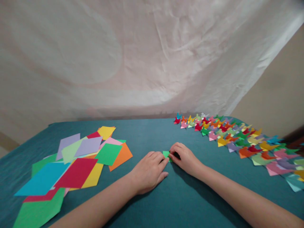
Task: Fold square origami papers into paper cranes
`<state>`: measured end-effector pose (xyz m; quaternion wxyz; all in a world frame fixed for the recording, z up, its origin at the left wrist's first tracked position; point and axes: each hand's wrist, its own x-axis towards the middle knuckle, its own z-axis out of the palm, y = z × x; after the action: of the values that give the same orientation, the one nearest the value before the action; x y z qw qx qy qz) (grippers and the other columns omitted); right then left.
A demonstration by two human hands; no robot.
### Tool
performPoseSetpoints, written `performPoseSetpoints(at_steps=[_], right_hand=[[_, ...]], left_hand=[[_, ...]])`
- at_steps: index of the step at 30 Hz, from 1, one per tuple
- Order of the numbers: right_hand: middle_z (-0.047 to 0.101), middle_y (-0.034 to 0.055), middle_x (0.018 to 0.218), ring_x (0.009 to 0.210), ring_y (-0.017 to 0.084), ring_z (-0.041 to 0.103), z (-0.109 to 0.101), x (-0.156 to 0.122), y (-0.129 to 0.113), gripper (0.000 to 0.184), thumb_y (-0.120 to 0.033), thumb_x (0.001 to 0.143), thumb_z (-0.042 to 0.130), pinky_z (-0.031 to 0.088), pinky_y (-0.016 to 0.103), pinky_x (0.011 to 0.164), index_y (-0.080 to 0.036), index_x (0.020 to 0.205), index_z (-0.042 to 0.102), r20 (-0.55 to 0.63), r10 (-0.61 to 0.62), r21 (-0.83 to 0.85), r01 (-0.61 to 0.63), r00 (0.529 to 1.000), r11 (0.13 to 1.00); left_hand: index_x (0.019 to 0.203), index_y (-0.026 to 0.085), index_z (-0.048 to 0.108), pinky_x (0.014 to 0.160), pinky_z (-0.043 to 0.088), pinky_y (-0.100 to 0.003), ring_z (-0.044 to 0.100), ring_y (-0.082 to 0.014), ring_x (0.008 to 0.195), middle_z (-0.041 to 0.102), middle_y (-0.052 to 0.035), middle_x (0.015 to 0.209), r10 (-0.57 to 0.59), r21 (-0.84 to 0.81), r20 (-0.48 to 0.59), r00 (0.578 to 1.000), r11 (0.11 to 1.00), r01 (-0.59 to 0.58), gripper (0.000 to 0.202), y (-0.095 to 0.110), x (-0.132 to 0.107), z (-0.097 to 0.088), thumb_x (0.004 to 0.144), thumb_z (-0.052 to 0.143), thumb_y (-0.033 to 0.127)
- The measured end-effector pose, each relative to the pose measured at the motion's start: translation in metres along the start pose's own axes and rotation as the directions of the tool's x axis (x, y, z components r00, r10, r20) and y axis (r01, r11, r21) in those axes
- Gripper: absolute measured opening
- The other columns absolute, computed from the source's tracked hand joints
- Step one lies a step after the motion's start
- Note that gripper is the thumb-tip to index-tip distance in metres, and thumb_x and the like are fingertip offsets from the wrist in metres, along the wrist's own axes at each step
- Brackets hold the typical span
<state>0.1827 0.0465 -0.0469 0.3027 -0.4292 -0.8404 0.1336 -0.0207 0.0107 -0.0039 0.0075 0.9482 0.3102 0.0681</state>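
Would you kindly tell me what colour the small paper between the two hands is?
The small paper is bright green, best seen in the head view.

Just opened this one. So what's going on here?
A person has both bare hands at a small piece of green paper on the teal-covered table. The left hand has its fingertips at the left side of the piece, the right hand at the right; how firmly either grips is unclear. Loose coloured sheets overlap on the left, and many small folded paper birds stand to the right.
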Motion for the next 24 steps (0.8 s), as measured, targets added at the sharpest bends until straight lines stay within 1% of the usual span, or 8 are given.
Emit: performPoseSetpoints(at_steps=[7, 10, 13, 17, 24], right_hand=[[0.055, 0.0043, 0.083, 0.08, 0.018, 0.05, 0.0003, 0.0, -0.0006, 0.007, -0.014, 0.082, 0.052, 0.043, 0.031, 0.072, -0.019, 0.077, 0.05, 0.0, 0.005, 0.02, -0.005, 1.0, 1.0], [0.054, 0.0035, 0.082, 0.079, 0.018, 0.05, 0.0009, -0.0004, -0.0005, 0.007, -0.014, 0.081, 0.053, 0.042, 0.03, 0.071, -0.02, 0.08, 0.049, -0.009, 0.026, 0.031, -0.025, 1.0, 0.999], [0.055, 0.0032, 0.086, 0.082, 0.019, 0.05, -0.0003, -0.0009, -0.0005, 0.008, -0.017, 0.079, 0.057, 0.04, 0.032, 0.074, -0.02, 0.083, 0.05, -0.027, 0.082, -0.031, -0.083, 0.996, 0.996], [0.056, 0.004, 0.092, 0.088, 0.021, 0.049, -0.0046, -0.0015, -0.001, 0.012, -0.024, 0.078, 0.061, 0.037, 0.035, 0.077, -0.021, 0.087, 0.053, -0.046, 0.159, -0.132, -0.163, 0.986, 0.978], [0.056, 0.0055, 0.098, 0.093, 0.023, 0.048, -0.0079, -0.0024, -0.0003, 0.016, -0.031, 0.078, 0.061, 0.035, 0.037, 0.079, -0.022, 0.088, 0.053, -0.041, 0.213, -0.193, -0.217, 0.976, 0.957]], left_hand=[[0.12, 0.015, 0.048, 0.095, 0.036, -0.041, 0.045, -0.0258, 0.11, 0.052, -0.0107, 0.114, -0.002, 0.005, -0.01, 1.0, 1.0, 0.002, 0.037, -0.0003, 0.0007, 0.0014, 0.09, 0.046, 0.036], [0.119, 0.015, 0.048, 0.095, 0.036, -0.041, 0.045, -0.0259, 0.11, 0.052, -0.0104, 0.112, -0.006, 0.007, -0.016, 1.0, 1.0, 0.006, 0.036, -0.0002, 0.0011, 0.0013, 0.089, 0.048, 0.036], [0.118, 0.016, 0.049, 0.095, 0.037, -0.041, 0.045, -0.0259, 0.111, 0.052, -0.0101, 0.112, -0.011, 0.009, -0.023, 1.0, 1.0, 0.011, 0.035, 0.0002, 0.0014, 0.001, 0.09, 0.048, 0.036], [0.119, 0.016, 0.049, 0.096, 0.036, -0.042, 0.044, -0.0261, 0.113, 0.052, -0.0101, 0.112, -0.012, 0.014, -0.032, 0.999, 1.0, 0.012, 0.034, 0.0007, 0.0021, 0.0007, 0.09, 0.046, 0.035], [0.118, 0.016, 0.051, 0.1, 0.034, -0.043, 0.04, -0.0268, 0.119, 0.052, -0.0105, 0.115, -0.022, 0.027, -0.046, 0.999, 0.999, 0.023, 0.033, 0.0011, 0.0016, 0.0016, 0.091, 0.045, 0.034]])
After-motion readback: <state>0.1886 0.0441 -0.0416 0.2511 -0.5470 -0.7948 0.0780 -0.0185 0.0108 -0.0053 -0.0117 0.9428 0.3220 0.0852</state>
